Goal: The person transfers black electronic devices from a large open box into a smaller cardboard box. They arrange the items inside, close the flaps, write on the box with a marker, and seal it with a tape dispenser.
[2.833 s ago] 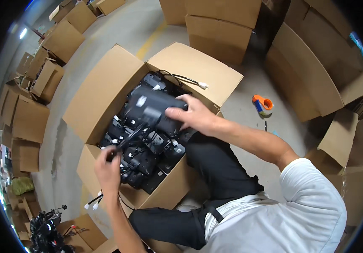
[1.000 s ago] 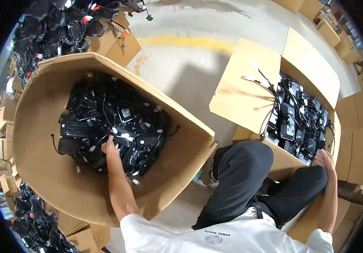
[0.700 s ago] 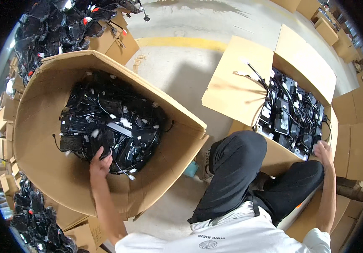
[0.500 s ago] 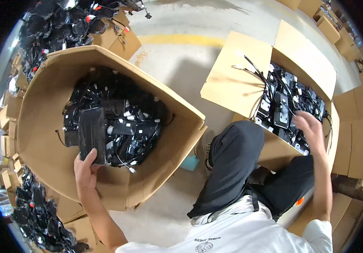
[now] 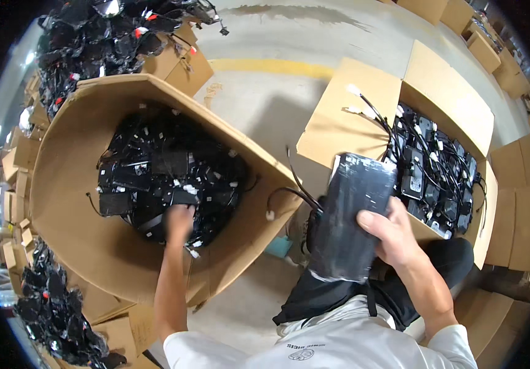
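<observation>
My right hand (image 5: 389,230) grips a flat rectangular pack (image 5: 352,215) wrapped in shiny black film, thumb on top, held up in front of my lap. Black cables with a white connector stick out from the pack's left side. My left hand (image 5: 180,222) reaches down into the large cardboard box (image 5: 68,203) on the left, among a heap of black packs (image 5: 132,175) with cables and white connectors. Motion smears its fingers, so whether it holds anything cannot be made out.
An open carton (image 5: 351,111) at the right holds rows of black packs with cables (image 5: 434,166). Heaps of black wrapped parts (image 5: 99,46) stand at the far left and lower left. Cardboard boxes (image 5: 517,209) stack along the right. A yellow line (image 5: 271,66) crosses the floor.
My left hand has let go of the wrapped pack and moved right, deeper into the heap. My right hand has come left from the carton and now holds a wrapped pack.
</observation>
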The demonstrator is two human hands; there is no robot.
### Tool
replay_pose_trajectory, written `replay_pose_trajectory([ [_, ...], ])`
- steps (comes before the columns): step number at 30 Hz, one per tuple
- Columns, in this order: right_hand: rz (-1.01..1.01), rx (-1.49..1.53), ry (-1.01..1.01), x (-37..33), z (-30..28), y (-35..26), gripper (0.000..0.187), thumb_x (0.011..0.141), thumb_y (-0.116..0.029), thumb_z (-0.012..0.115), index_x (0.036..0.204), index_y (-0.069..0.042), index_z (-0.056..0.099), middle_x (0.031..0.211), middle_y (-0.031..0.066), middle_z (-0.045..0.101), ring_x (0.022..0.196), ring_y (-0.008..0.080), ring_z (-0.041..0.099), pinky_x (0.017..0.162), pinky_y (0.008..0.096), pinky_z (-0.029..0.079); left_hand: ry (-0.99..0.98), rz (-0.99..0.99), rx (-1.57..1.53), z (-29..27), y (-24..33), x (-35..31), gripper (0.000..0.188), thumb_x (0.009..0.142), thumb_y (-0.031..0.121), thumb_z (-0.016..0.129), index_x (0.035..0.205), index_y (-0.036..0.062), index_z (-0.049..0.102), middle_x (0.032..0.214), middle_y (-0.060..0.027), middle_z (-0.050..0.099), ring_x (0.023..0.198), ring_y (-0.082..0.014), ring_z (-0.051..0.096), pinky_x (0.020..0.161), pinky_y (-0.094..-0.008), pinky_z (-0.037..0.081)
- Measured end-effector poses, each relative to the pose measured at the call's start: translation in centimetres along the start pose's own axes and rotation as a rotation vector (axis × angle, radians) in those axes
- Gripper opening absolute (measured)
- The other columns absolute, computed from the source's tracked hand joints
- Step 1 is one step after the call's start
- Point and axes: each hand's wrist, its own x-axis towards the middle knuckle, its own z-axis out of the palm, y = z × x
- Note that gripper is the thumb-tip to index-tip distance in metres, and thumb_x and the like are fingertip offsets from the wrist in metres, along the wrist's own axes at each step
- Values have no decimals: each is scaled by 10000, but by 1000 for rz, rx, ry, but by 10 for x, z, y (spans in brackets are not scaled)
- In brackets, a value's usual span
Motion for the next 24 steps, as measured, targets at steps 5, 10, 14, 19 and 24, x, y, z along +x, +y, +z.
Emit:
replay_pose_trajectory([
  [5,53,54,146,-24,-27,0,572,854,-256,782,1302,28,567,1149,124,699,1015,225,706,919,384,586,391,515,1100,40,-41,67,427,996,128,469,1409,30,515,1485,-142,496,1373,-302,465,1129,-456,380],
  [10,122,124,133,-30,-29,22,576,876,-241,759,1360,-9,551,1249,103,668,1132,233,662,1002,410,538,426,411,1130,25,0,101,490,945,256,608,1393,62,559,1406,-141,550,1326,-295,492,1170,-503,338],
  [14,84,122,23,-30,-25,28,512,946,-198,693,1398,-24,528,1283,89,647,1150,203,636,1015,387,513,270,340,389,-8,21,66,456,932,336,683,1225,-12,660,1178,-217,683,1130,-382,622,1036,-488,448],
  [19,-139,-245,22,-11,-6,35,426,1060,-207,560,1417,8,468,1252,119,635,1112,209,618,1018,350,483,289,326,-308,-8,118,-90,426,994,261,664,1205,-109,662,1159,-208,725,1049,-273,683,937,-382,512],
  [24,-225,-704,51,-6,61,33,624,1010,-273,588,1469,79,353,1365,377,533,1166,493,621,962,477,547,351,556,-525,40,177,-226,491,1054,170,518,1444,-118,439,1406,-284,566,1299,-347,565,1118,-432,412],
])
